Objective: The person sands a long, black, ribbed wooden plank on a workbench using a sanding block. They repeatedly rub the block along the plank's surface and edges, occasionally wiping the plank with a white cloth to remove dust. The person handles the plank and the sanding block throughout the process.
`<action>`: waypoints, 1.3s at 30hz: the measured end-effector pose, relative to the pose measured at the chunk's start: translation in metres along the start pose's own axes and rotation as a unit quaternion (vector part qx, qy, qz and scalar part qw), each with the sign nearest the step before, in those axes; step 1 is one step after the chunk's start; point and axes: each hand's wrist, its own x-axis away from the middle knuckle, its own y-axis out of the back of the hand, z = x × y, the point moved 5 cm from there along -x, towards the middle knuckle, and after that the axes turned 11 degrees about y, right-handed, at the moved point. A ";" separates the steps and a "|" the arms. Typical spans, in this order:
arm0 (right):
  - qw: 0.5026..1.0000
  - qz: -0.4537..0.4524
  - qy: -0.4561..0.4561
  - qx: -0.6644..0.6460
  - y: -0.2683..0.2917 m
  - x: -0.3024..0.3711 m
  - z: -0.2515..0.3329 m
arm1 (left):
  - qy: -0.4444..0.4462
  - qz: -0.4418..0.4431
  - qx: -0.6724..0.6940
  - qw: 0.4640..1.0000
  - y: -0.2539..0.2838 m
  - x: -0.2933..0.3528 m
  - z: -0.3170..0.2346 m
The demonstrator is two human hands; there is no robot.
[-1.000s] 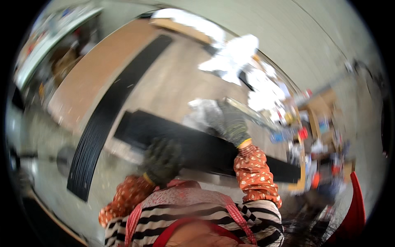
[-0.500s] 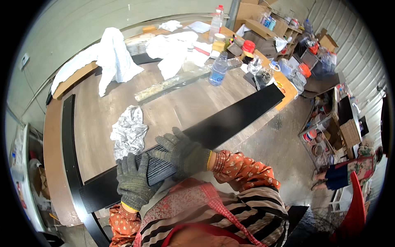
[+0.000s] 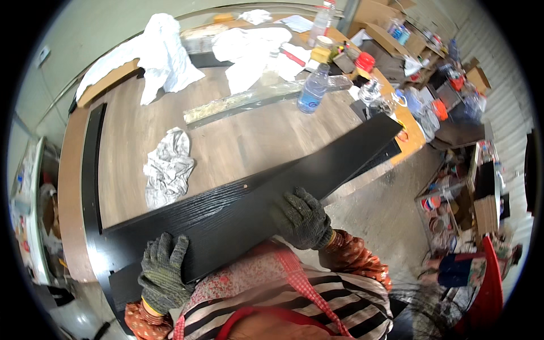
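A long black board (image 3: 226, 241) lies slantwise across the near edge of the worktable, its right end reaching toward the far right. Under it shows a second black board (image 3: 170, 218) with wood grain. My left hand (image 3: 164, 275), in a grey knitted glove, holds the upper board near its left end, fingers over the top face. My right hand (image 3: 303, 218), gloved alike, grips its near edge right of the middle; the thumb is hidden. Beyond the boards a crumpled grey-white cloth (image 3: 169, 169) rests on the wood-look tabletop (image 3: 243, 139).
A dusty strip (image 3: 249, 105) and a plastic bottle (image 3: 313, 90) stand across the table's middle. White cloths (image 3: 161, 62) lie at the back. Another black strip (image 3: 92, 164) runs along the left side. Cluttered shelves (image 3: 453, 198) and a person (image 3: 453, 269) are on the right.
The upper board has shifted toward me at its left, uncovering the board beneath. My hands have moved apart, the left nearer to me and the right further right. The view has shifted slightly.
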 end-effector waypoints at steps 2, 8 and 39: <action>0.998 -0.019 0.057 0.033 0.004 -0.004 -0.006 | -0.051 -0.015 0.012 0.999 -0.005 -0.003 0.004; 0.989 -0.012 0.141 0.035 0.020 -0.020 -0.015 | -0.061 0.026 0.049 0.997 0.013 0.008 -0.005; 0.800 -0.075 0.563 -0.197 -0.071 -0.420 0.255 | 0.376 -0.083 0.346 0.855 0.000 0.269 0.215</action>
